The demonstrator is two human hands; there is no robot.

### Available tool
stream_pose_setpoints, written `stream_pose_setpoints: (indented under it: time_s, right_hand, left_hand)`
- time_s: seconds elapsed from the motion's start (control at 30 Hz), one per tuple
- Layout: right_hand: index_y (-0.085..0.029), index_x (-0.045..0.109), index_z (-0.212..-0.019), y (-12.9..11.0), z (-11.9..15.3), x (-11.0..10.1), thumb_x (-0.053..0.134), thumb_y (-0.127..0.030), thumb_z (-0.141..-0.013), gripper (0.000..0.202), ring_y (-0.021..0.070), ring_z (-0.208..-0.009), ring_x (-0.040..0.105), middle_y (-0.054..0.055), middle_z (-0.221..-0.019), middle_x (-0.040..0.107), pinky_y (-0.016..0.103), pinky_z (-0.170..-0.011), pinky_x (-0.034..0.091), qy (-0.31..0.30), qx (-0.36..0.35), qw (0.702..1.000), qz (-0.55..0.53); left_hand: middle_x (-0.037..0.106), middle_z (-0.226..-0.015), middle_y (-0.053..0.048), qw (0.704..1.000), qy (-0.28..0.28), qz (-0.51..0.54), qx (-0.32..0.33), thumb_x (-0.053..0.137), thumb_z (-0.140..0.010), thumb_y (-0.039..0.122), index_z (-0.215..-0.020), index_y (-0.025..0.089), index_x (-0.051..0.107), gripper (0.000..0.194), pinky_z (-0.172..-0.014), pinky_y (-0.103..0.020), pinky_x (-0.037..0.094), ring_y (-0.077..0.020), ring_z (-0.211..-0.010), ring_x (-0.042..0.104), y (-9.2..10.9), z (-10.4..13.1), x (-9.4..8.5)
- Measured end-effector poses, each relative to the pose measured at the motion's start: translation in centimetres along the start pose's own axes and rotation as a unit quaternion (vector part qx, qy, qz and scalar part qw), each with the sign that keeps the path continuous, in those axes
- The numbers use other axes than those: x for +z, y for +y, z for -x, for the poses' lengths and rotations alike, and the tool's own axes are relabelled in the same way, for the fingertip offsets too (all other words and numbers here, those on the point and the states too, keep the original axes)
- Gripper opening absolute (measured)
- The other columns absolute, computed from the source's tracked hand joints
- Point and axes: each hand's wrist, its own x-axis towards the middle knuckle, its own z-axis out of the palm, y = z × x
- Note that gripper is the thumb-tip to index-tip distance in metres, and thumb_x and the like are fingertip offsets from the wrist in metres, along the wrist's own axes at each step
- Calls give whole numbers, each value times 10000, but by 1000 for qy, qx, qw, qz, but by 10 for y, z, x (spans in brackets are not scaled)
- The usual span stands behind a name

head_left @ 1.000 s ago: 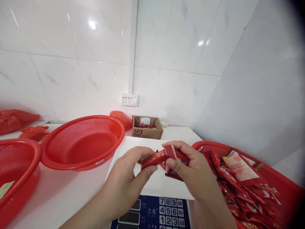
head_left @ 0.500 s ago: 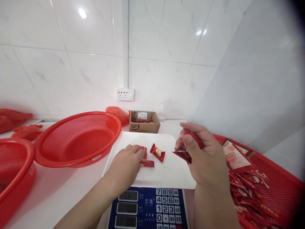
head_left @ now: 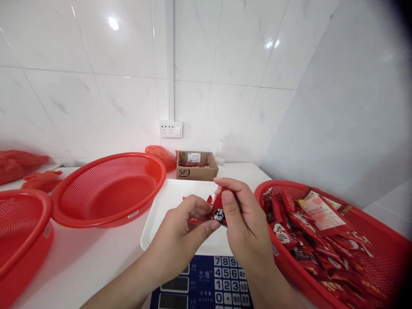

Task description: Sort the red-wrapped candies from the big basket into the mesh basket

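Observation:
Over the white tray (head_left: 156,214) of a weighing scale (head_left: 204,283), my two hands meet at a small red snack packet (head_left: 219,209) with a black patch and white lettering. My right hand (head_left: 246,219) is closed round it from the right, its thumb on the near side. From the left, my left hand (head_left: 185,229) pinches the packet's lower edge between thumb and fingers. Bits of other red wrappers (head_left: 210,199) show on the tray behind my left hand, which mostly hides them.
A red basket (head_left: 262,189) full of red snack packets stands at the right. Two more red baskets, one large (head_left: 109,184) and one cut off (head_left: 27,231), are at the left. A cardboard box (head_left: 197,173) and red plastic bags (head_left: 161,156) lie near the tiled wall.
My left hand has left the wrappers on the tray and moved right to the packet. My right hand has come left and down, bringing the packet in front of the tray's middle.

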Motion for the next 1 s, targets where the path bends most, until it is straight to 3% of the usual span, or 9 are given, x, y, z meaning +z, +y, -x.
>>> stream_pose_setpoints:
  time_s: [0.17, 0.4, 0.5, 0.6, 0.67, 0.77, 0.9, 1.0]
  right_hand:
    - [-349, 674, -1180, 0, 1, -3, 572, -431, -1007, 217, 151, -829, 614, 3, -985, 641, 281, -742, 559, -11, -1, 1000, -8]
    - [-406, 678, -1258, 4, -6, -11, 801, -614, -747, 565, 172, -911, 676, -2, -1028, 705, 290, -820, 591, -144, 104, 956, -235]
    - [-396, 705, -1234, 3, -4, -8, 848, -578, -709, 574, 169, -839, 695, 1, -980, 736, 283, -758, 600, -177, 134, 938, -267]
    - [-325, 777, -1035, -2, -3, -5, 834, -549, -750, 367, 145, -674, 662, -7, -796, 717, 266, -649, 586, -194, 127, 928, -292]
    - [-275, 773, -859, -6, -4, -4, 836, -537, -757, 288, 129, -633, 617, -18, -692, 674, 240, -605, 554, -172, 120, 938, -275]
    - [-235, 724, -726, -11, -6, -3, 902, -503, -680, 325, 99, -595, 548, -34, -652, 635, 194, -541, 501, -122, 126, 954, -245]
    - [-243, 721, -728, -12, -6, -3, 957, -367, -634, 282, 64, -509, 521, -64, -640, 588, 156, -456, 464, -144, 154, 933, -292]
    - [-301, 761, -928, -7, -2, -5, 926, -409, -679, 317, 85, -507, 596, -56, -668, 635, 192, -495, 525, -188, 163, 915, -317]
  left_hand:
    - [700, -769, 32, 984, 8, 178, 8, 833, -807, 291, -857, 176, 676, 201, -685, -193, 572, -84, -707, 657, 2, -2, -4]
    - [763, -736, 26, 921, -42, 384, -43, 891, -756, 246, -825, 179, 737, 182, -582, -128, 606, -67, -607, 712, 7, -2, -13]
    - [764, -782, 10, 915, -64, 396, -46, 871, -782, 233, -825, 167, 744, 150, -589, -136, 617, -69, -624, 714, 8, 0, -13]
    - [761, -896, 7, 917, -74, 390, -44, 854, -799, 216, -831, 153, 739, 135, -593, -153, 634, -63, -622, 709, 8, 0, -13]
    - [754, -879, 8, 915, -82, 392, -52, 844, -814, 225, -876, 156, 736, 142, -611, -174, 652, -68, -635, 711, 8, 1, -13]
    - [737, -793, 6, 909, -104, 396, -74, 821, -844, 263, -948, 161, 724, 175, -667, -217, 671, -86, -691, 722, 7, 2, -12]
    - [718, -725, 15, 903, -110, 410, -72, 833, -834, 250, -942, 173, 715, 178, -671, -189, 651, -76, -674, 714, 6, 4, -9]
    - [730, -783, -2, 907, -97, 404, -65, 836, -830, 261, -968, 171, 718, 203, -597, -131, 597, -48, -602, 670, 7, 5, -8]
